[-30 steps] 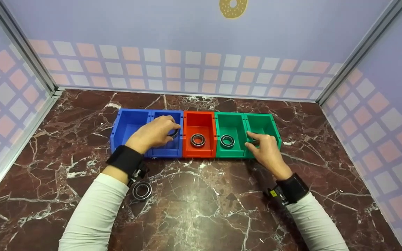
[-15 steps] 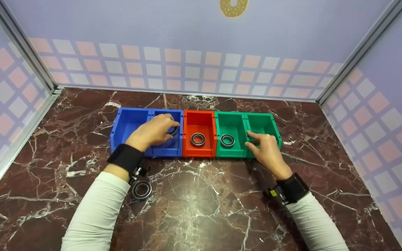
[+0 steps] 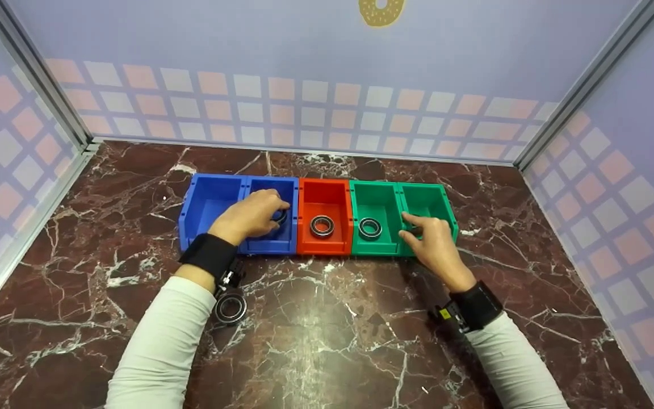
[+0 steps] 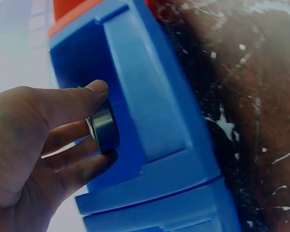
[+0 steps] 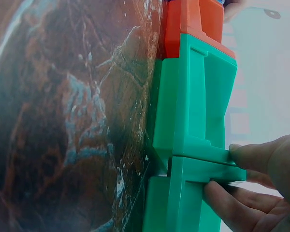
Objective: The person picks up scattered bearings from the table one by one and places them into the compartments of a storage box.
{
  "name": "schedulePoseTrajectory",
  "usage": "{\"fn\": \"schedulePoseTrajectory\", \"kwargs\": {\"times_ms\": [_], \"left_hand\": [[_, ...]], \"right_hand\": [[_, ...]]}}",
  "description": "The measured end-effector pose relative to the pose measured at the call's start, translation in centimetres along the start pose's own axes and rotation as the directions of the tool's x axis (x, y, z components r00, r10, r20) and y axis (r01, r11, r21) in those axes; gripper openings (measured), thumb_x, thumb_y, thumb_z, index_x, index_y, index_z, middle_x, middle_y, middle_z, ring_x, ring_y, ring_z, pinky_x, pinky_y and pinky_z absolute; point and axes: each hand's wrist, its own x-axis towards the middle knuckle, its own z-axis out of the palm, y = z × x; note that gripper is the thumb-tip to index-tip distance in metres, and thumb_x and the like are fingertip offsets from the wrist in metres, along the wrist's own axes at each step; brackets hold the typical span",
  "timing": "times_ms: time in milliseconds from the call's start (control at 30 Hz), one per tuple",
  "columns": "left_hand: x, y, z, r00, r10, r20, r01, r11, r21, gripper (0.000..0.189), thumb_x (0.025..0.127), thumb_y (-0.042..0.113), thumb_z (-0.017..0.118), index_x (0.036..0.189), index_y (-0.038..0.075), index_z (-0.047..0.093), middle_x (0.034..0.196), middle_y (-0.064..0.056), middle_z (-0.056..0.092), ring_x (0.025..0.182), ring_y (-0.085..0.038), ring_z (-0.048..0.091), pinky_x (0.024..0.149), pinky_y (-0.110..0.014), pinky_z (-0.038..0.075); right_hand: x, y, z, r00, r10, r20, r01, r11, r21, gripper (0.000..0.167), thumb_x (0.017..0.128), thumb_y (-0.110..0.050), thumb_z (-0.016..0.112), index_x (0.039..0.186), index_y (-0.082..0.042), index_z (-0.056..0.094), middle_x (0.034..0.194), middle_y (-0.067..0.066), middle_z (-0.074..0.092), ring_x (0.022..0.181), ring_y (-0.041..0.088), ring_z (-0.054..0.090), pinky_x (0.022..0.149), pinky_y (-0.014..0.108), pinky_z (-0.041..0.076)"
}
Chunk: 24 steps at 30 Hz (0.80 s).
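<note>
The left bare hand (image 3: 252, 213) pinches a dark-and-silver metal ring bearing (image 4: 104, 128) at the open-fronted blue plastic bin (image 3: 270, 247) that adjoins the red one. In the left wrist view the bearing is edge-on, thumb at twelve o'clock on its rim, a fingertip at six. It is probably dense for its size and rigid — no squeeze should deform it — though the smooth outer band could slip if oily. The rim suits a thumb-and-finger pinch at opposite points, sparing the thin seal on its face.

At three o'clock from there, the right bare hand (image 3: 434, 244) grips the adjoining green plastic side walls (image 5: 208, 166), thumb on one side, fingers on the other. The walls look thin and light, likely a little springy.

Two similar bearings lie flat at three o'clock from the held one: a silver-edged bearing in the red plastic bin (image 3: 322, 235) and a silver-edged bearing in the inner green plastic bin (image 3: 370, 237). A larger-looking loose bearing (image 3: 230, 320) rests on the brown marbled table, between six and seven o'clock from the left hand.

Fingers cover much of the held bearing overhead; whether it touches the bin floor cannot be told. The dark patch between the right thumb and fingers is unclear — shadow, perhaps.
</note>
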Motion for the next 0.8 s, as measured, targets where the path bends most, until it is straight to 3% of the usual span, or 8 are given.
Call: {"fn": "schedulePoseTrajectory", "kwargs": {"times_ms": [333, 633, 800], "left_hand": [[0.2, -0.3, 0.8, 1.0, 0.009, 0.004, -0.009, 1.0, 0.004, 0.036, 0.082, 0.004, 0.072, 0.118, 0.0, 0.07, 0.108, -0.02, 0.068, 0.103, -0.035, 0.062, 0.093, -0.048, 0.052], [0.7, -0.1, 1.2, 1.0, 0.017, -0.003, -0.017, 0.999, 0.027, 0.017, 0.079, 0.002, 0.074, 0.096, 0.001, 0.071, 0.098, -0.018, 0.067, 0.095, -0.035, 0.063, 0.085, -0.047, 0.053], [0.7, -0.1, 1.5, 1.0, 0.004, 0.008, -0.005, 0.999, 0.031, 0.015, 0.08, 0.002, 0.073, 0.095, 0.002, 0.071, 0.099, -0.017, 0.067, 0.097, -0.035, 0.062, 0.086, -0.047, 0.053]], "right_hand": [[-0.1, -0.1, 0.1, 1.0, -0.011, -0.004, 0.011, 1.0, -0.01, 0.045, 0.09, -0.01, 0.072, 0.133, -0.003, 0.061, 0.128, 0.023, 0.064, 0.092, 0.031, 0.074, 0.073, 0.044, 0.062], [0.0, -0.1, 0.0, 1.0, -0.016, -0.017, 0.016, 1.0, -0.019, 0.044, 0.089, -0.011, 0.072, 0.131, -0.003, 0.062, 0.127, 0.022, 0.066, 0.09, 0.03, 0.075, 0.071, 0.044, 0.061], [-0.1, -0.1, 0.0, 1.0, 0.0, 0.005, 0.0, 1.0, -0.02, 0.045, 0.09, -0.012, 0.071, 0.133, -0.004, 0.061, 0.129, 0.022, 0.064, 0.092, 0.03, 0.074, 0.063, 0.035, 0.057]]}}
